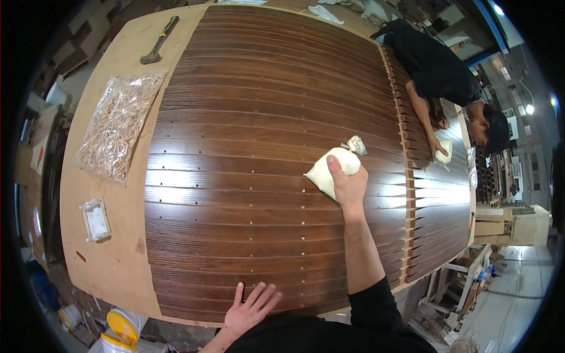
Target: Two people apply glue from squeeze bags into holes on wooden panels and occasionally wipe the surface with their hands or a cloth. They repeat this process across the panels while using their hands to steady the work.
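Observation:
My right hand (pixel 351 183) is closed around a soft, cream-coloured plastic bag of paste (pixel 322 174), its twisted, knotted end above the fist and its pointed corner toward the left. The bag is over dark brown wooden slats (pixel 265 88) laid side by side. Rows of small holes run across them; those at the left look dark, while several near the middle show pale spots. My left hand (pixel 254 309) lies flat with fingers spread on the slats at the near edge, holding nothing.
On the pale board at left lie a hammer (pixel 160 42), a clear bag of wooden dowels (pixel 120 126) and a small white box (pixel 96 220). At right, a co-worker (pixel 441 65) leans over more slats, holding a similar bag (pixel 445 152). Buckets (pixel 122 328) stand below the near left corner.

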{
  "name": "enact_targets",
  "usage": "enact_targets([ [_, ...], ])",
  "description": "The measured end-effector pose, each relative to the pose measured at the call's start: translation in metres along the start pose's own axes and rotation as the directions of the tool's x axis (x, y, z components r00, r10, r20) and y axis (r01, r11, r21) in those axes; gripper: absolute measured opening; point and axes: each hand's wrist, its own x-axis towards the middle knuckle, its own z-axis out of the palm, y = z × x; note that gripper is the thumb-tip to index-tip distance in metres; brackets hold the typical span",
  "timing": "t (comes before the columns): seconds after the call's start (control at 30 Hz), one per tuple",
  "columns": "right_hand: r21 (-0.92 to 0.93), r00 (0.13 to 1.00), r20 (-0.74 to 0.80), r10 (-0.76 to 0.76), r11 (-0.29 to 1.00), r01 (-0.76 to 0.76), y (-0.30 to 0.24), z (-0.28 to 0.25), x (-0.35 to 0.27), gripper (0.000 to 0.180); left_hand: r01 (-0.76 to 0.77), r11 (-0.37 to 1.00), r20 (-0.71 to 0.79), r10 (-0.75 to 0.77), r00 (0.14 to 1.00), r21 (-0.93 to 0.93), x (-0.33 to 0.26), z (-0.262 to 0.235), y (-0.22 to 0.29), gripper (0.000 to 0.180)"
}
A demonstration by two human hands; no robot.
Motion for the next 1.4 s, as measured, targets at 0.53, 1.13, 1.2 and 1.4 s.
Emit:
enact_targets([
  [0.53, -0.019, 1.0, 0.008, 0.015, 1.0, -0.015, 0.002, -0.007, 0.009, 0.035, -0.001, 1.0, 0.01, 0.001, 1.0, 0.017, 0.0, -0.001, 0.0, 0.059],
  [1.13, -0.056, 0.999, 0.011, -0.053, 0.997, 0.054, 0.006, 0.018, 0.038, 0.033, 0.001, 1.0, 0.014, -0.001, 1.0, -0.005, -0.001, 0.003, 0.002, 0.056],
  [1.2, -0.091, 0.999, 0.016, -0.044, 0.995, 0.045, 0.007, 0.019, 0.038, 0.034, 0.005, 1.0, 0.036, -0.005, 0.999, 0.018, -0.002, 0.004, 0.001, 0.058],
  [1.4, 0.031, 0.999, -0.016, -0.044, 0.999, 0.045, 0.001, 0.011, 0.046, 0.034, -0.002, 1.0, 0.043, 0.002, 0.999, -0.004, -0.001, 0.004, 0.0, 0.057],
])
